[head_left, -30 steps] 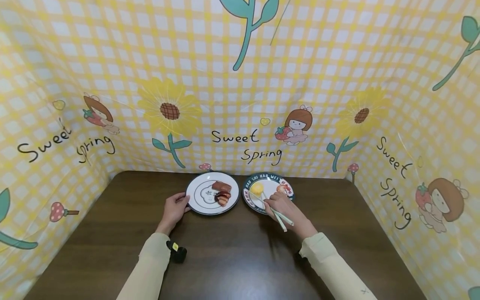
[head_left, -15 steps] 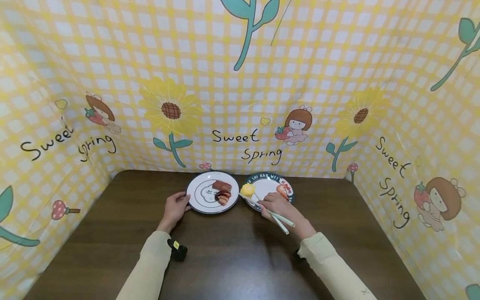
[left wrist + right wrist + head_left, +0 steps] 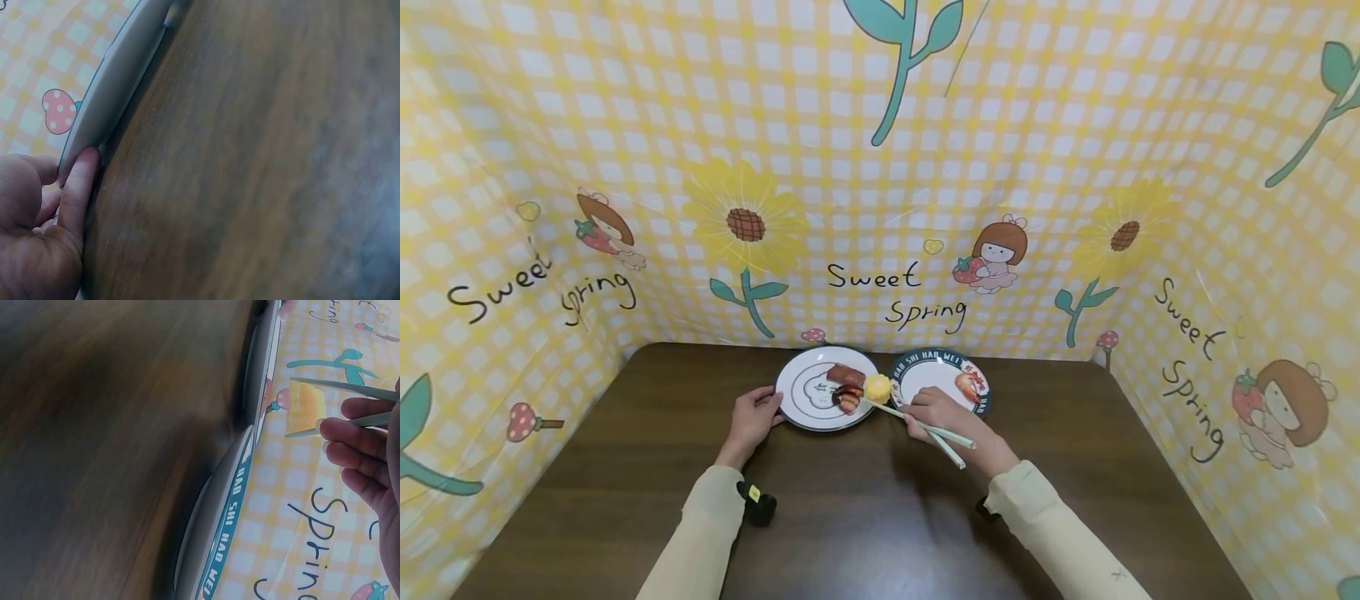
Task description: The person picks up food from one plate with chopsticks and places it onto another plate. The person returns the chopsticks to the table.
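Observation:
My left hand (image 3: 751, 423) pinches the left rim of a white plate (image 3: 797, 407) with a dark edge; the left wrist view shows its fingers at the rim of the plate (image 3: 109, 94). On that plate lie a reddish-brown slab of meat (image 3: 846, 374) and a striped brown piece (image 3: 848, 402). My right hand (image 3: 946, 421) holds a pair of pale green chopsticks (image 3: 951, 454), their tips around a yellow piece of corn (image 3: 306, 407). The corn is above the white plate's right edge, apart from the table.
A second plate (image 3: 921, 377) with a green lettered rim stands close on the right, bearing an orange-and-white shrimp-like piece (image 3: 967, 386). Behind the brown table (image 3: 850, 517) hangs a yellow checked cloth (image 3: 865, 192), which also rises at both sides.
The corn has been lifted off the lettered plate and carried left to the white plate's edge by the chopsticks. My left hand has kept its place on the rim.

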### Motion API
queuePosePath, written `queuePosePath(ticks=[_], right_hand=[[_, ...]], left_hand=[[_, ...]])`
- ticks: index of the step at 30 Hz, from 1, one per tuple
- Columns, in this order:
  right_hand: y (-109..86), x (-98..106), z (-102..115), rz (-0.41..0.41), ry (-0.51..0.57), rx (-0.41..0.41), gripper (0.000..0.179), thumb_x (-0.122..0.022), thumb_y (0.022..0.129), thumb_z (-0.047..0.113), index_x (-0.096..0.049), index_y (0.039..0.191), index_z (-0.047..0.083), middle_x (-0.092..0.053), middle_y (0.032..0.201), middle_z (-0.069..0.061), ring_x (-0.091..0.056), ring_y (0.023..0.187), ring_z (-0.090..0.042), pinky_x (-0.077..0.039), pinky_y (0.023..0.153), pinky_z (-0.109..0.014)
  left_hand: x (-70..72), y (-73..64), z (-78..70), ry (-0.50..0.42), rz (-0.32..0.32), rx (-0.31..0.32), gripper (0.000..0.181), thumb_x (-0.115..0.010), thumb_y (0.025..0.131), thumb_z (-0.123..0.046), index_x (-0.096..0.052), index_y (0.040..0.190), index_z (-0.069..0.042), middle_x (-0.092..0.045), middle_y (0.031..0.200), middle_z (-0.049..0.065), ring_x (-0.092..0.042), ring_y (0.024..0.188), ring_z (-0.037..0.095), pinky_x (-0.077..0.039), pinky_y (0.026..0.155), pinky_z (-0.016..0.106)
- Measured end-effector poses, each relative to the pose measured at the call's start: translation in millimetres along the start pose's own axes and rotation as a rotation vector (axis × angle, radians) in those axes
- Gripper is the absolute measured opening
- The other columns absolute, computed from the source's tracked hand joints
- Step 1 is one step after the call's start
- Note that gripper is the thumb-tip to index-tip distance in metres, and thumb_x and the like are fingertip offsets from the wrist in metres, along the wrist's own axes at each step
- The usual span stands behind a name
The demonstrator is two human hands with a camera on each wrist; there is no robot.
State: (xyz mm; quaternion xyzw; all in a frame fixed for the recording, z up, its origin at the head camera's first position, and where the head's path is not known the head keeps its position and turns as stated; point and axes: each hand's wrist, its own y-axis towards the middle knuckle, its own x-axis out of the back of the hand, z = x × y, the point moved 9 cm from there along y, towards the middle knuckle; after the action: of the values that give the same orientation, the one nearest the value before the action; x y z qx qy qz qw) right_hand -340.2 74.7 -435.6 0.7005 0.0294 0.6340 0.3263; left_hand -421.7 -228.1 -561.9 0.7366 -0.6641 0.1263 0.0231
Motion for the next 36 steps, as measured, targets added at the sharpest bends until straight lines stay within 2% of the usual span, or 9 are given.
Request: queuePosePath(ticks=[5, 8, 14, 25, 30, 36], right_hand=[[5.9, -2.1, 4.4, -0.037, 0.045, 0.050, 0.013, -0.061, 0.091, 0.004, -0.068, 0.081, 0.008, -0.057, 0.073, 0.000, -0.052, 0.069, -0.016, -0.049, 0.070, -0.030], [9.1, -3.5, 7.9, -0.032, 0.074, 0.065, 0.017, -0.061, 0.090, 0.002, -0.065, 0.076, 0.008, -0.056, 0.070, 0.000, -0.050, 0.067, -0.014, -0.047, 0.066, -0.028], [11.6, -11.5, 9.7, 0.022, 0.087, 0.039, 0.019, -0.062, 0.090, 0.000, -0.063, 0.074, 0.010, -0.057, 0.068, 0.001, -0.050, 0.066, -0.013, -0.045, 0.064, -0.025], [17.9, -17.6, 6.4, 0.040, 0.104, -0.034, 0.025, -0.061, 0.096, 0.005, -0.066, 0.072, 0.011, -0.057, 0.068, 0.002, -0.050, 0.066, -0.012, -0.046, 0.064, -0.026], [22.6, -23.7, 5.9, 0.058, 0.118, -0.055, 0.029, -0.060, 0.096, 0.004, -0.062, 0.068, 0.012, -0.053, 0.066, 0.001, -0.050, 0.063, -0.012, -0.046, 0.063, -0.026], [26.1, -26.1, 6.2, 0.044, 0.127, -0.065, 0.035, -0.058, 0.097, 0.004, -0.054, 0.063, 0.014, -0.048, 0.063, 0.002, -0.047, 0.061, -0.011, -0.044, 0.061, -0.026]], left_hand=[[-0.5, 0.1, -0.2, 0.006, -0.002, 0.001, 0.054, -0.051, 0.108, -0.023, -0.038, 0.151, 0.009, -0.052, 0.141, 0.031, -0.059, 0.122, 0.032, -0.060, 0.083, 0.019], [-0.4, 0.3, 0.3, 0.004, -0.004, 0.003, 0.054, -0.051, 0.108, -0.023, -0.039, 0.151, 0.008, -0.053, 0.140, 0.030, -0.059, 0.122, 0.031, -0.059, 0.082, 0.018], [-1.2, 1.9, 2.1, -0.002, -0.001, 0.004, 0.053, -0.052, 0.108, -0.023, -0.040, 0.150, 0.008, -0.054, 0.139, 0.030, -0.060, 0.120, 0.030, -0.060, 0.081, 0.018], [1.1, 2.2, 1.5, 0.006, -0.014, -0.014, 0.053, -0.051, 0.108, -0.022, -0.040, 0.149, 0.010, -0.054, 0.137, 0.031, -0.062, 0.115, 0.028, -0.060, 0.080, 0.018], [1.4, 2.5, 2.6, -0.008, -0.012, -0.012, 0.053, -0.052, 0.108, -0.022, -0.041, 0.149, 0.010, -0.054, 0.137, 0.031, -0.062, 0.115, 0.027, -0.060, 0.079, 0.017], [0.7, 3.8, 2.7, -0.018, -0.015, -0.016, 0.052, -0.053, 0.108, -0.022, -0.042, 0.148, 0.010, -0.055, 0.137, 0.030, -0.063, 0.114, 0.025, -0.059, 0.079, 0.017]])
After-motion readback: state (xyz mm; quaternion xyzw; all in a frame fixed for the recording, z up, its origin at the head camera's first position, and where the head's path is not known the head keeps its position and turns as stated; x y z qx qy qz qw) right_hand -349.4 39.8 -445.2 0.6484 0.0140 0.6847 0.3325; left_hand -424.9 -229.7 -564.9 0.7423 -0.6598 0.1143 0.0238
